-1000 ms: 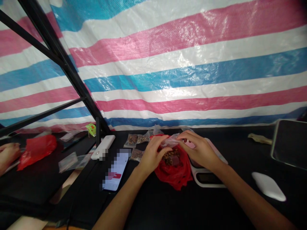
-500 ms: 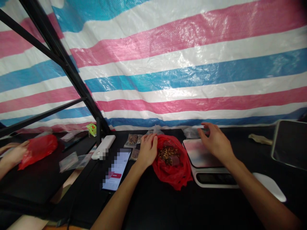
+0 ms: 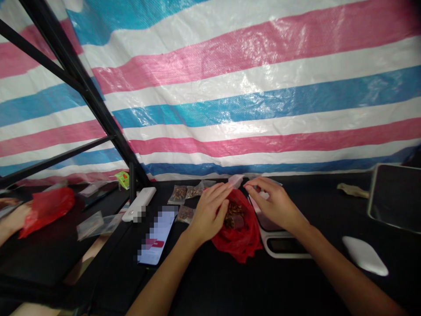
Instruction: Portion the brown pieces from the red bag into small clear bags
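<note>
My left hand reaches over the left side of a red plastic bag, fingers stretched out and thumb apart. Inside the bag lie small brown dried pieces and a brownish block, partly hidden by that hand. Beyond the left fingertips shows a small clear plastic bag. My right hand is above the left part of a white kitchen scale, thumb and fingers pinched close to this clear bag; the pinch appears to hold thin film, though its edge is hard to see.
Small bags of brown pieces lie behind a phone and a white power bank. At right are a white mouse and a dark-screened device. A co-worker's hand touches another red bag beyond a black frame.
My right hand has moved left from over the scale, its fingers closing to a pinch. My left hand has shifted right, over the red bag's opening. The view has turned slightly.
</note>
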